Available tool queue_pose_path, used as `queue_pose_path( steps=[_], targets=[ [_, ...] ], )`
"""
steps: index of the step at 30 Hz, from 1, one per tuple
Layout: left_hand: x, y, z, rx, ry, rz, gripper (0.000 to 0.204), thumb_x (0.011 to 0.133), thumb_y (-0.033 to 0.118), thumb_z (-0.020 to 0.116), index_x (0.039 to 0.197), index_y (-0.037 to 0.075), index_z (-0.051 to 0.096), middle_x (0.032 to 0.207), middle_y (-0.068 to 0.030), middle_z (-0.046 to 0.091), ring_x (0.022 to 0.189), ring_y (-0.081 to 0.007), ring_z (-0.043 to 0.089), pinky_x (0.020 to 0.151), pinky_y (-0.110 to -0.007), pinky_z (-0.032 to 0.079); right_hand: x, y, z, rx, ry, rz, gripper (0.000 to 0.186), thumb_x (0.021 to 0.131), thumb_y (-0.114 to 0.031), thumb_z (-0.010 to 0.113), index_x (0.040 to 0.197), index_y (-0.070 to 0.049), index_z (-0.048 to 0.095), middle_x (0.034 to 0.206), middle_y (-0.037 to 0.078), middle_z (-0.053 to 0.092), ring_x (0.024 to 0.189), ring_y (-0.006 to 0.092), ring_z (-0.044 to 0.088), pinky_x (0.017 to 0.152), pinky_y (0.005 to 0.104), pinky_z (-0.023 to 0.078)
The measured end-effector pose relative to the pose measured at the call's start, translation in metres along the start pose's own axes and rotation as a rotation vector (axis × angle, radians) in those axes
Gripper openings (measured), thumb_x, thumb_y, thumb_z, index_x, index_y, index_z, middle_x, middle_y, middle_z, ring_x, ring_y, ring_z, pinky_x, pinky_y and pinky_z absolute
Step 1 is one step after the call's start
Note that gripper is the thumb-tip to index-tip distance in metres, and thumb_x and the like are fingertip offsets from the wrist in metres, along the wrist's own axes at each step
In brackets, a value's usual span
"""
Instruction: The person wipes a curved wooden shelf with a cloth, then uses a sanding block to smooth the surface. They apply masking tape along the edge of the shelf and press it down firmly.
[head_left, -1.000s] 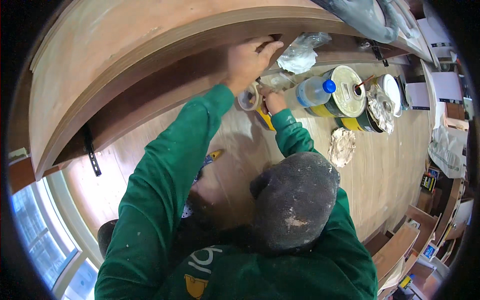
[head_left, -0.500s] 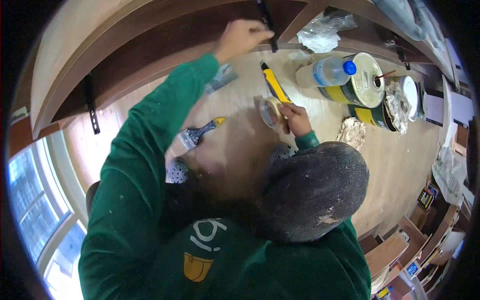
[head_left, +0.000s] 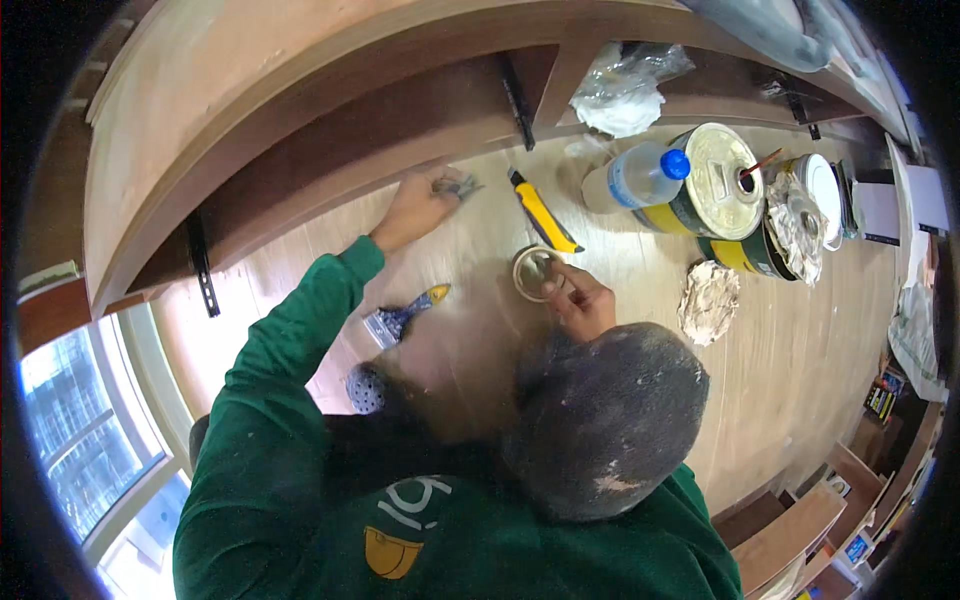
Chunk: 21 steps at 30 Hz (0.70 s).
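My left hand is down at the floor by the cabinet base, its fingers closed on a small flat grey piece whose kind I cannot make out. In my right hand a roll of tape is pinched by its rim, just above the floor in front of my raised knee. Between the hands, a yellow and black utility knife lies at a slant. A paintbrush with a yellow-tipped dark handle rests on the floor nearer to me.
A blue-capped plastic bottle stands beside paint cans at the right. Crumpled, stained material lies in front of them. The brown cabinet runs along the far side, with a clear plastic bag on it.
My left hand has come down from the cabinet edge to the floor and closed on the grey piece. My right hand still holds the tape roll, now turned to show its ring.
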<state>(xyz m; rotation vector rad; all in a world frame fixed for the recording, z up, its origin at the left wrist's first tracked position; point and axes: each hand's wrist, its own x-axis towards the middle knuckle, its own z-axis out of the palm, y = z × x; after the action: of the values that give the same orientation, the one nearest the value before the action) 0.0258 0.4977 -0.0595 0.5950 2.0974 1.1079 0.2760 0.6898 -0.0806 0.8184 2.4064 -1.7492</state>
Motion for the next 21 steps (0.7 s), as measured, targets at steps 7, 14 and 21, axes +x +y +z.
queue_pose_path(
  steps=[7, 14, 21],
  targets=[
    [0.014, 0.08, 0.021, -1.165, -0.267, 0.006, 0.043, 0.085, 0.009, 0.052, 0.124, -0.011, 0.05, 0.122, -0.0249, 0.06, 0.11, -0.0327, 0.062, 0.099, -0.044, 0.048, 0.07, -0.088, -0.005, 0.697, -0.222, 0.06, 0.033, 0.09, -0.025, 0.068, 0.103, 0.005, 0.069, 0.077, 0.007, 0.068, 0.059, 0.014, 0.063, 0.051, 0.0263, 0.047],
    [0.03, 0.109, 0.016, -0.872, -0.124, 0.127, 0.025, 0.089, 0.008, 0.059, 0.11, -0.006, 0.06, 0.101, -0.0183, 0.069, 0.089, -0.0265, 0.069, 0.081, -0.036, 0.057, 0.089, -0.094, -0.006, 0.509, -0.102, -0.006, 0.029, 0.094, -0.024, 0.063, 0.093, 0.004, 0.07, 0.071, 0.007, 0.067, 0.057, 0.0139, 0.064, 0.052, 0.0241, 0.047],
    [0.056, 0.12, 0.023, -1.55, 0.152, 0.082, 0.021, 0.093, 0.019, 0.058, 0.102, 0.0, 0.059, 0.083, -0.0142, 0.067, 0.069, -0.0267, 0.065, 0.069, -0.041, 0.055, 0.058, -0.035, -0.002, 0.497, -0.075, 0.148, 0.027, 0.095, -0.023, 0.062, 0.101, 0.003, 0.067, 0.086, 0.007, 0.069, 0.069, 0.0142, 0.066, 0.061, 0.0259, 0.05]
  ],
)
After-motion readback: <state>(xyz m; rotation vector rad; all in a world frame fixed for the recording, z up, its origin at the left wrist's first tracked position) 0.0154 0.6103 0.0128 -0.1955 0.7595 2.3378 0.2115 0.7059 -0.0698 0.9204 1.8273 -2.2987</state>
